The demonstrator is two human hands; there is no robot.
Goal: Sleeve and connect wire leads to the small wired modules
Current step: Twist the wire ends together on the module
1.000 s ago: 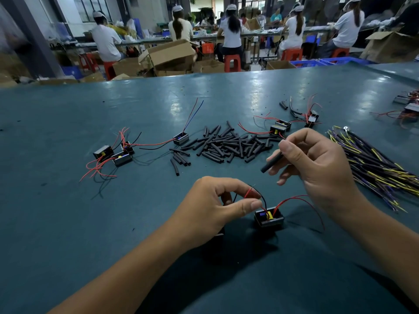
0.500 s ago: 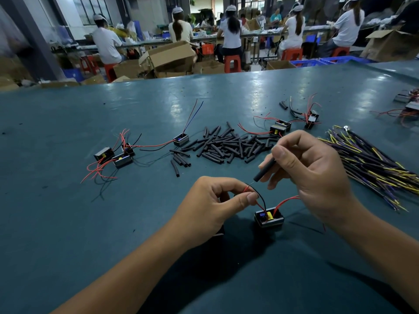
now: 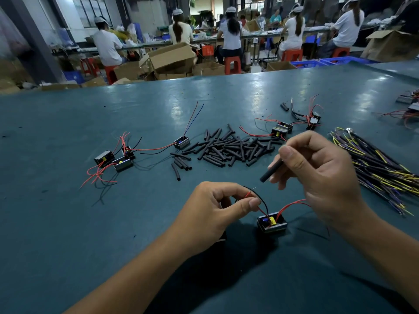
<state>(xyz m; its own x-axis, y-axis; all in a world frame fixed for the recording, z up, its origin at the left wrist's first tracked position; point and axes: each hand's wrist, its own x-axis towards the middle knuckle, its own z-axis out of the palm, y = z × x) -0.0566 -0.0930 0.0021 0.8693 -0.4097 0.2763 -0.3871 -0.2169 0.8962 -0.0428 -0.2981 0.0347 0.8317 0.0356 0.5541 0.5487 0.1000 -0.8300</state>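
A small black module [image 3: 272, 225] with a yellow part and red and black leads sits on the teal table [image 3: 68, 223] near me. My left hand [image 3: 213, 214] pinches a red lead [image 3: 249, 194] between thumb and forefinger, its bare tip pointing up and right. My right hand [image 3: 317, 173] grips a black sleeve tube [image 3: 272, 170] between thumb and fingers. The tube's open end hangs just above and right of the lead's tip, a small gap between them.
A heap of black sleeve tubes [image 3: 229, 149] lies mid-table. Wired modules rest at the left [image 3: 115, 158] and behind the heap [image 3: 282, 130]. A bundle of yellow and purple wires [image 3: 374, 164] lies at the right. Seated people and cardboard boxes [image 3: 170, 60] fill the background.
My left hand has raised the red lead so its tip points up. My right hand has brought the sleeve tube down and left, close to that tip.
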